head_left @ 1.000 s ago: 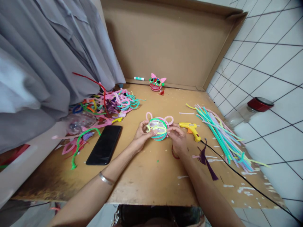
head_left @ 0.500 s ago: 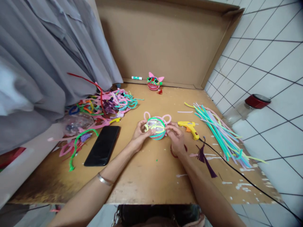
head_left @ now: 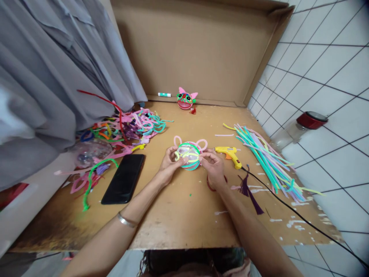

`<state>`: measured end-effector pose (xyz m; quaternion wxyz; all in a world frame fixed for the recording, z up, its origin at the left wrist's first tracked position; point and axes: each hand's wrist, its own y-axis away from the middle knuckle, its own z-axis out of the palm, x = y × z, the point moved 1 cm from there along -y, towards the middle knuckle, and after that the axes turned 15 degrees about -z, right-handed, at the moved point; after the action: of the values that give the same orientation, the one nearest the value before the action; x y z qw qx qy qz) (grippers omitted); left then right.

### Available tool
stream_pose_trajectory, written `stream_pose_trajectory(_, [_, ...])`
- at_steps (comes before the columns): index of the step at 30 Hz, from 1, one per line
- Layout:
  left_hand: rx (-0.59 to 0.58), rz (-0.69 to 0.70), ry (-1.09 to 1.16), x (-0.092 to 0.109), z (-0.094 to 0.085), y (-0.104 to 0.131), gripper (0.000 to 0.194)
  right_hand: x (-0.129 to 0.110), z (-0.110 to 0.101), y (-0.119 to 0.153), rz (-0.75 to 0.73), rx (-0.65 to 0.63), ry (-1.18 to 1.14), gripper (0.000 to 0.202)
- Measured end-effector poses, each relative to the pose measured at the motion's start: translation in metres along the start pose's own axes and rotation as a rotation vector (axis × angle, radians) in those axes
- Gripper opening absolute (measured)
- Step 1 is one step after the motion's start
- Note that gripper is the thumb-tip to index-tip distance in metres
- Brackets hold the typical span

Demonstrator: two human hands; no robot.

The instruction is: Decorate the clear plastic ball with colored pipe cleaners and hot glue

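Between my two hands is a clear plastic ball wrapped in green, teal and yellow pipe cleaners, with two pink pipe-cleaner loops standing up like ears. My left hand grips its left side, thumb on the front by a bent yellow pipe cleaner. Pressed against the right side are the fingertips of my right hand, at the end of a yellow strip. A yellow hot glue gun lies just right of that hand, its nozzle close to the knuckles.
A finished animal-face ball and a glue stick stand by the cardboard panel. Tangled pipe cleaners and a black phone lie left. Straight pipe cleaners, a purple tassel and a red-lidded jar are right.
The whole view has shifted slightly. Both hands keep nearly the same hold on the ball, with no clear change in the pipe cleaners.
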<state>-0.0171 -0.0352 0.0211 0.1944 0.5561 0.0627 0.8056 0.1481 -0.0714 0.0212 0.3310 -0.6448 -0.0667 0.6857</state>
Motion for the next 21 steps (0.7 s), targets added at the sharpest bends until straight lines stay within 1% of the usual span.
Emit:
stream_pose_trajectory(4, [-0.007,-0.005,-0.012,0.0007,-0.0001,0.0007,0.071,-0.0015,0.0006,-0.0002,0.037,0.020,-0.044,0.010])
stream_pose_trajectory(12, [-0.014,0.027,-0.032,-0.0005,-0.0014,-0.0003,0.069,-0.0021,0.0004,0.0006,0.142,0.030,-0.137,0.012])
stream_pose_trajectory(14, [-0.009,0.028,-0.034,0.0001,-0.0011,0.0001,0.069,-0.0028,0.0005,0.0001,0.138,0.025,-0.131,0.012])
stream_pose_trajectory(19, [-0.007,0.028,-0.040,0.0005,-0.0009,0.0007,0.071,-0.0051,-0.0001,-0.0020,0.060,-0.011,-0.050,0.011])
stream_pose_trajectory(21, [-0.009,0.030,-0.038,-0.0003,-0.0014,0.0000,0.071,-0.0052,-0.0004,-0.0023,0.057,-0.012,-0.049,0.012])
